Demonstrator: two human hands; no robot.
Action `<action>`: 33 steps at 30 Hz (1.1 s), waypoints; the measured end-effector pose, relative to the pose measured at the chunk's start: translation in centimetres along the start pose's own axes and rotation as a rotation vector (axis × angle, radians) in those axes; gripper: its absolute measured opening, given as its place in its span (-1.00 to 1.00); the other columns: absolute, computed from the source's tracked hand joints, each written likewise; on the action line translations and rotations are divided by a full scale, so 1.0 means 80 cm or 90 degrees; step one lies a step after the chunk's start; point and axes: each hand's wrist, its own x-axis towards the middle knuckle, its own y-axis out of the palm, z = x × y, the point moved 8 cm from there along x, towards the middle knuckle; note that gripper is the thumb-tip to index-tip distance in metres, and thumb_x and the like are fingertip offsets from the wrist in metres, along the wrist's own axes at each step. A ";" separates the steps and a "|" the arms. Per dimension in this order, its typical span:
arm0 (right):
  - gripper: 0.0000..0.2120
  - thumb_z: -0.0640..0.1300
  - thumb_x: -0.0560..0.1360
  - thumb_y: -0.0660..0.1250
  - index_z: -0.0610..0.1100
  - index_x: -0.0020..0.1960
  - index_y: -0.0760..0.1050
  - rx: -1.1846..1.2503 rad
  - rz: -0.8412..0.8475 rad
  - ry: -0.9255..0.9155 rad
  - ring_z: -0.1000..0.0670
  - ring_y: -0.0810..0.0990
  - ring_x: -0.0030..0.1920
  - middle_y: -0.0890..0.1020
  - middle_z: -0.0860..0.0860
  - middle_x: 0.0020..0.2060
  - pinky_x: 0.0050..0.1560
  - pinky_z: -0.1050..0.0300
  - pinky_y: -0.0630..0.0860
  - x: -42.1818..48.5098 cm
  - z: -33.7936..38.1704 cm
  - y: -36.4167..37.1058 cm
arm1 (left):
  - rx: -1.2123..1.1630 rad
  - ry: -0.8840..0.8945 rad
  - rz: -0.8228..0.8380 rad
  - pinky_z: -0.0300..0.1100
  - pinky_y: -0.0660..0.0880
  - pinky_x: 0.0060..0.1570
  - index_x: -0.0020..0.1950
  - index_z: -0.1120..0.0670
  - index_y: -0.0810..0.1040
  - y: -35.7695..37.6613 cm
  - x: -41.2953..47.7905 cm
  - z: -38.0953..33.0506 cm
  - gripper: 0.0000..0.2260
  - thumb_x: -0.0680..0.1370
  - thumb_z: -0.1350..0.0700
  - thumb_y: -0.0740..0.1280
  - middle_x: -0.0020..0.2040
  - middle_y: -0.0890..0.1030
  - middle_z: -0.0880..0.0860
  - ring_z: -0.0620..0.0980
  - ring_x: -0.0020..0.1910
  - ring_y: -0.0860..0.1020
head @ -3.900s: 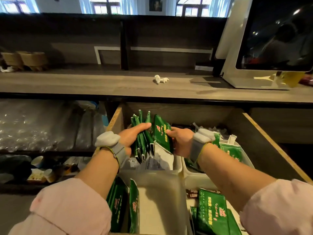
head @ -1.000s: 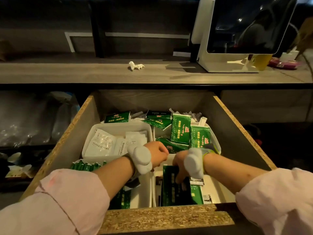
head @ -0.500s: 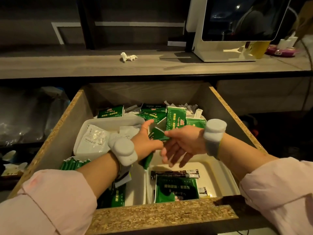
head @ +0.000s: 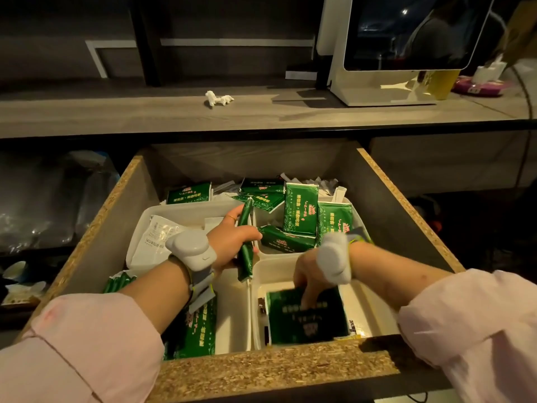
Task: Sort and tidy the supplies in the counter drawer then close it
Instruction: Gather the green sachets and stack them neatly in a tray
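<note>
My left hand (head: 232, 245) is closed around a slim stack of green packets (head: 245, 242), held on edge with its long axis running away from me, over the wall between the two far white bins. My right hand (head: 309, 276) reaches down into the near right bin (head: 369, 312), fingertips (head: 305, 301) on the flat green packet (head: 308, 318) lying there (this packet is blurred, and whether my fingers have closed on it or only press on it I cannot tell).

The flat packet lies directly beneath my right hand and close to the drawer's front edge (head: 261, 370); its long axis appears to run front to back. The right hand is plainly the nearer one; the left is up and to the left of it, already occupied.

More green packets stand and lean in the far right bin (head: 359, 216), with others loose behind the bins, some upright in the near left bin (head: 232, 315), and white sachets (head: 157, 237) in the far left bin. In my judgement the sorting is well short of done, and the drawer stands fully open.
</note>
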 end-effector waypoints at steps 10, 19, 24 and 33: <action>-0.85 -0.17 0.58 0.24 -0.22 0.09 0.51 0.958 -0.233 -0.087 -0.16 0.59 -0.02 0.61 -0.20 0.01 0.03 -0.13 0.56 -0.017 -0.004 -0.062 | -0.244 -0.027 0.080 0.14 0.58 0.02 0.20 0.12 0.54 0.012 0.008 -0.002 -0.38 0.27 -0.24 0.43 0.08 0.66 0.18 0.19 0.06 0.64; -0.64 0.16 0.45 0.32 -0.09 0.07 0.59 0.132 -0.410 0.106 -0.13 0.63 -0.09 0.67 -0.08 -0.08 -0.15 0.11 0.54 0.001 -0.025 -0.107 | -0.291 -0.078 -0.075 0.07 0.60 -0.16 0.31 0.37 0.37 -0.024 0.017 0.015 -0.61 0.48 0.38 0.11 0.02 0.56 0.30 0.20 -0.10 0.64; -0.77 -0.02 0.48 0.31 -0.11 0.05 0.60 0.031 -0.365 0.149 -0.14 0.55 -0.21 0.59 -0.08 -0.20 -0.20 0.12 0.53 0.021 -0.030 -0.100 | -0.267 -0.091 -0.118 0.02 0.58 -0.16 0.28 0.31 0.40 -0.031 0.016 0.019 -0.68 0.52 0.32 0.20 -0.08 0.54 0.24 0.14 -0.22 0.60; -0.85 -0.03 0.50 0.33 -0.11 -0.08 0.45 0.434 -0.466 -0.105 -0.15 0.63 -0.01 0.62 -0.12 -0.09 0.02 -0.05 0.58 -0.020 0.061 -0.113 | -0.303 -0.087 -0.048 0.34 0.53 0.00 0.27 0.08 0.48 -0.024 0.029 0.023 -0.15 0.07 -0.23 0.59 0.14 0.62 0.26 0.29 0.03 0.64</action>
